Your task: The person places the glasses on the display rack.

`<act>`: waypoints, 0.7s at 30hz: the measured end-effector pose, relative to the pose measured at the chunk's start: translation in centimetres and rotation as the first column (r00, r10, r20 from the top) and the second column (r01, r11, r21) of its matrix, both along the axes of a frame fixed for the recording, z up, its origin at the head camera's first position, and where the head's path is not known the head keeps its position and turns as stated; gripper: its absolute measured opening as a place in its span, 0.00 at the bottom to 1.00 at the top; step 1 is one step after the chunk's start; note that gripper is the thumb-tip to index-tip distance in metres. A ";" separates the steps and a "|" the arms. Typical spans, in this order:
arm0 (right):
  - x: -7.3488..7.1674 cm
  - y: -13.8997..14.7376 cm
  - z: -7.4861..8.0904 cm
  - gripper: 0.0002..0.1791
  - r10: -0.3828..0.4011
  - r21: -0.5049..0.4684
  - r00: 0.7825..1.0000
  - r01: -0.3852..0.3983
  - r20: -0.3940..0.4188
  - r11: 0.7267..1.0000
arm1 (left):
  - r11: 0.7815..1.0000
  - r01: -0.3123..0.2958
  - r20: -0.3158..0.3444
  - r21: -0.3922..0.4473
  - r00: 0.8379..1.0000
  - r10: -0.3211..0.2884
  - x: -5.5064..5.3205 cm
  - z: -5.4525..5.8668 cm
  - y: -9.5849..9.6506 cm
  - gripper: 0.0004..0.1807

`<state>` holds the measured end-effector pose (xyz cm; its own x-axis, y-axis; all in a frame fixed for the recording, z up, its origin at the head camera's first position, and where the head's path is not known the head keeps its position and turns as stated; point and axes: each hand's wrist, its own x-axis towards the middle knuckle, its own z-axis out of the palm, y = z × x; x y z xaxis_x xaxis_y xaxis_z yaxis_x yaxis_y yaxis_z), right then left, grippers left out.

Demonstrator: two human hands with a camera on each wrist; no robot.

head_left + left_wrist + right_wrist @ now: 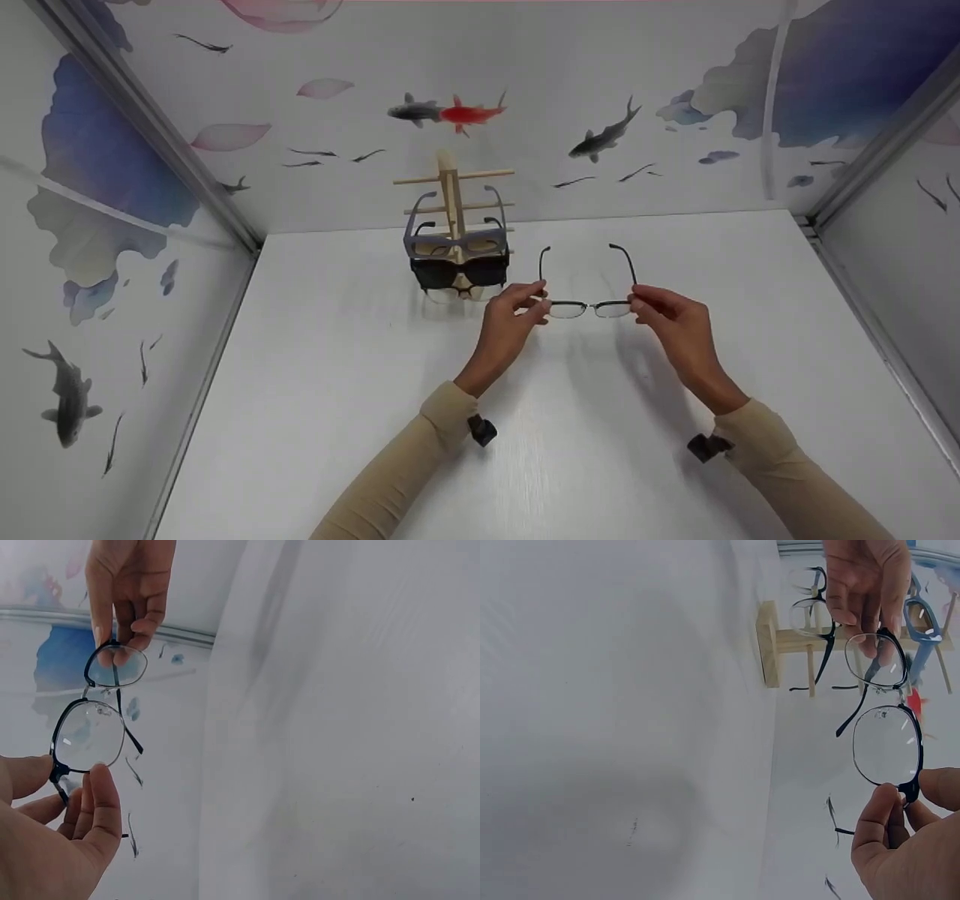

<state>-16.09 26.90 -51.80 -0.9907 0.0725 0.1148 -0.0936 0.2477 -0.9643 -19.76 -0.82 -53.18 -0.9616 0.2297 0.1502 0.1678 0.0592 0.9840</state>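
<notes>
A pair of eyeglasses (590, 306) with dark upper rims and clear lenses is held above the white table, its temples unfolded and pointing away from the person. My left hand (512, 319) pinches the left hinge corner between thumb and fingers. At the opposite corner, my right hand (675, 322) grips the frame in the same way. Both wrist views show the eyeglasses (90, 736) between the two hands, thumb on one side of each corner and fingers on the other. Left of them stands a wooden display rack (448, 176) carrying other eyewear.
Grey-framed sunglasses (455, 244) hang on the rack above black sunglasses (459, 271), with clear-lensed glasses (812, 619) lowest. Its top peg (487, 174) bears nothing. White panels with painted fish (472, 112) enclose the table (337, 375) at the back and sides.
</notes>
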 end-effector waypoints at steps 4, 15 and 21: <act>0.3 -0.2 0.6 0.19 0.002 0.019 1.000 -0.002 -0.017 1.000 | 1.000 -0.002 0.005 0.017 1.000 0.002 0.4 0.6 -0.2 0.23; 1.0 -0.8 1.8 0.17 0.006 -0.023 0.999 -0.007 -0.053 1.000 | 1.000 -0.002 0.010 0.006 1.000 0.002 1.5 2.0 -1.1 0.23; 1.3 -1.0 2.2 0.17 0.028 -0.035 0.995 -0.032 -0.093 0.999 | 1.000 -0.006 0.013 0.014 1.000 0.006 2.0 2.8 -1.4 0.23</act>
